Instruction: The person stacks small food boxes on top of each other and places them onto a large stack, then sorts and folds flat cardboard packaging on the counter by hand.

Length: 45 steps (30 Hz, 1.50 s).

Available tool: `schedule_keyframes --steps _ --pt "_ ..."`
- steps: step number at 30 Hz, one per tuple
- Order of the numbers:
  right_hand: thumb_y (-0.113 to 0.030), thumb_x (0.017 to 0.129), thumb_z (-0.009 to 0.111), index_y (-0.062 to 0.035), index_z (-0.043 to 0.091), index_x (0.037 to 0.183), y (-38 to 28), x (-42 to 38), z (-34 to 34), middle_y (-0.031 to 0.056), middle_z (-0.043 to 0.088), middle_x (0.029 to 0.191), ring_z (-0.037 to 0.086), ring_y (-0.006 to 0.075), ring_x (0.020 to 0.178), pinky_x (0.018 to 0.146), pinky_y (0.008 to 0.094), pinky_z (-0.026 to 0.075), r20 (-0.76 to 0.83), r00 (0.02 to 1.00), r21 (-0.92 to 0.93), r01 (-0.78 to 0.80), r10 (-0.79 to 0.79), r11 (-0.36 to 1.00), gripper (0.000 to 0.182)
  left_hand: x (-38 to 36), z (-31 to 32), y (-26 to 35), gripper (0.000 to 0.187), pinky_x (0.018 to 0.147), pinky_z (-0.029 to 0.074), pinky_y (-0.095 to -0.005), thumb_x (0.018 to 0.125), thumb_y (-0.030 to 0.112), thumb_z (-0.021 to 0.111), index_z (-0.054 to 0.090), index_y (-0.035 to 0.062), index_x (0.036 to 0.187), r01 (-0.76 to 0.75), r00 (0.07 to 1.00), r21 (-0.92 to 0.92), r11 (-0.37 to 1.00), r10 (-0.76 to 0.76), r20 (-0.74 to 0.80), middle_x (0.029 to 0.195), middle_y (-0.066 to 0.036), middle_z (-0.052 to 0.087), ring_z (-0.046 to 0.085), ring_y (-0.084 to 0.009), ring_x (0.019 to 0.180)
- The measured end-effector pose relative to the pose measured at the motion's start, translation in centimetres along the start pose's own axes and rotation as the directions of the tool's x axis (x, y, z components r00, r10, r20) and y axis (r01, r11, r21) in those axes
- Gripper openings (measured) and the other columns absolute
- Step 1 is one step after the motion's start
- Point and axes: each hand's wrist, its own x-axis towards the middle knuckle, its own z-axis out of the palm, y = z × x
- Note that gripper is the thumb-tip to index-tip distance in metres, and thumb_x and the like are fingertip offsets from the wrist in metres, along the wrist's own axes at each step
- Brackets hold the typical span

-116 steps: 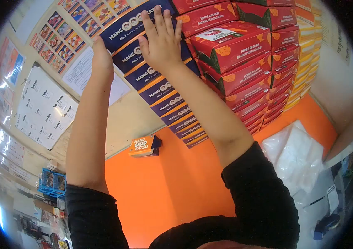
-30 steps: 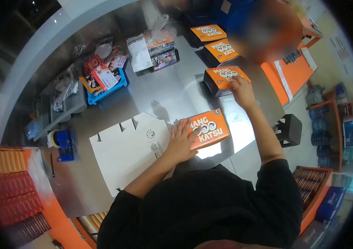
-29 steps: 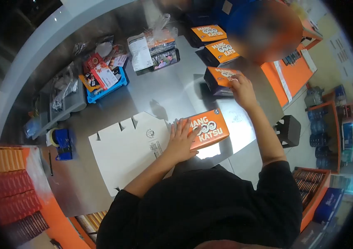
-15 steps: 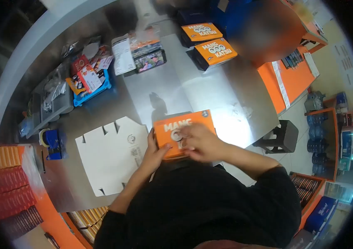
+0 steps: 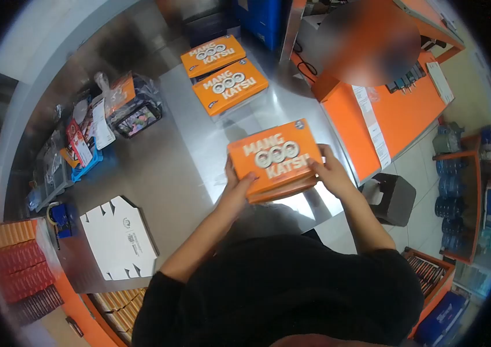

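An orange carton printed "MANG KATSU" [image 5: 274,151] is held between both my hands, lifted in front of my body over the metal table. My left hand [image 5: 237,188] grips its left side, thumb on the top face. On the opposite side, my right hand [image 5: 333,171] has its thumb on top and its fingers around the edge. Beyond it stand two matching orange cartons, a nearer one [image 5: 231,88] and a farther one [image 5: 213,55]. Flat white cardboard blanks [image 5: 112,237], with cut slots along the edges, lie at the table's left front.
A phone [image 5: 136,120] leans against a plastic-wrapped bundle at the back left. Beside it are a receipt [image 5: 102,126] and a blue basket [image 5: 88,165] of packets. A blue tape dispenser [image 5: 60,220] sits at the left edge. An orange counter [image 5: 398,121] and grey stool [image 5: 394,199] stand right.
The orange carton has moved up and right, off its earlier place. My right hand has gone from its top face to its right side. The camera view has shifted.
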Motion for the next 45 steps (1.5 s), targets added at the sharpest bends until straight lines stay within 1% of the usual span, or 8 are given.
schedule_keyframes --steps 9,22,30,32,36,37,39,45 --pt "-0.018 0.086 0.052 0.0044 0.041 0.121 5.2 5.2 -8.4 0.0167 0.05 0.118 0.05 0.0214 0.107 0.092 0.0305 0.038 -0.276 0.961 0.352 0.092 0.009 0.931 0.042 8.5 10.8 -0.2 0.088 0.104 0.03 -0.0331 0.085 0.011 0.053 -0.018 0.0038 0.137 0.006 0.988 -0.083 0.996 0.007 0.157 0.142 -0.018 0.017 0.029 -0.0262 0.129" --pt "-0.016 0.084 0.042 -0.0016 0.041 0.112 7.8 11.6 -9.7 0.0161 0.046 0.122 0.044 0.0252 0.116 0.101 0.0393 0.035 -0.625 0.777 0.696 0.596 -0.071 0.401 0.031 13.7 13.3 0.0 0.083 0.106 0.023 -0.0424 0.083 0.015 0.056 -0.006 0.0154 0.138 -0.021 0.995 -0.329 0.944 0.05 0.081 0.142 -0.019 0.012 0.02 -0.029 0.132" --pt "-0.02 0.085 0.043 -0.0012 0.045 0.111 7.7 10.7 -9.6 0.0157 0.047 0.121 0.044 0.025 0.116 0.102 0.0397 0.033 -0.646 0.759 0.596 0.571 -0.086 0.565 0.032 14.0 12.1 -0.6 0.09 0.11 0.003 -0.0407 0.082 0.021 0.058 -0.009 0.0149 0.141 0.01 0.998 -0.255 0.967 0.005 0.057 0.147 -0.02 -0.003 -0.002 -0.0284 0.138" --pt "-0.017 0.087 0.04 -0.0022 0.045 0.112 7.5 10.2 -9.4 0.0143 0.048 0.12 0.044 0.0238 0.115 0.101 0.0383 0.032 -0.648 0.753 0.579 0.582 -0.111 0.571 0.03 14.9 10.8 -0.1 0.089 0.11 0.002 -0.0409 0.08 0.026 0.06 -0.003 0.0088 0.142 -0.271 0.962 -0.113 0.956 0.274 0.013 0.147 -0.02 0.001 -0.001 -0.0292 0.138" --pt "-0.01 0.088 0.034 -0.0039 0.046 0.114 7.2 9.5 -10.1 0.0116 0.047 0.123 0.041 0.0217 0.115 0.102 0.0371 0.029 -0.808 0.586 0.367 0.576 -0.056 0.73 0.028 17.7 4.7 7.1 0.092 0.109 0.006 -0.0458 0.071 0.038 0.068 0.018 0.0054 0.141 -0.572 0.702 0.746 0.34 0.673 0.232 0.145 -0.025 0.01 0.01 -0.0387 0.135" --pt "-0.01 0.088 0.034 -0.0039 0.046 0.114 6.3 8.8 -10.2 0.0116 0.047 0.123 0.041 0.0217 0.115 0.102 0.0371 0.029 -0.806 0.589 0.368 0.582 -0.064 0.726 0.028 17.8 3.3 8.2 0.092 0.109 0.006 -0.0458 0.071 0.038 0.068 0.018 0.0054 0.141 -0.571 0.697 0.749 0.336 0.68 0.227 0.145 -0.025 0.01 0.01 -0.0387 0.135" --pt "-0.01 0.084 0.035 -0.0012 0.045 0.115 4.8 7.4 -10.5 0.0126 0.045 0.122 0.039 0.0223 0.116 0.103 0.0377 0.026 -0.831 0.545 0.261 0.561 -0.113 0.785 0.034 17.7 1.1 10.0 0.097 0.107 0.015 -0.0471 0.063 0.045 0.074 0.024 0.0131 0.139 -0.03 0.857 0.965 -0.261 0.49 0.159 0.141 -0.024 0.022 0.02 -0.0399 0.131" --pt "-0.005 0.082 0.039 -0.0016 0.045 0.114 3.7 5.5 -10.6 0.0135 0.046 0.124 0.04 0.0228 0.118 0.104 0.0384 0.026 -0.831 0.537 0.213 0.552 -0.148 0.806 0.032 13.4 -1.3 11.1 0.097 0.103 0.024 -0.0499 0.049 0.044 0.081 0.035 0.0164 0.131 0.065 0.979 0.968 -0.241 0.203 -0.015 0.137 -0.019 0.028 0.025 -0.0402 0.126"
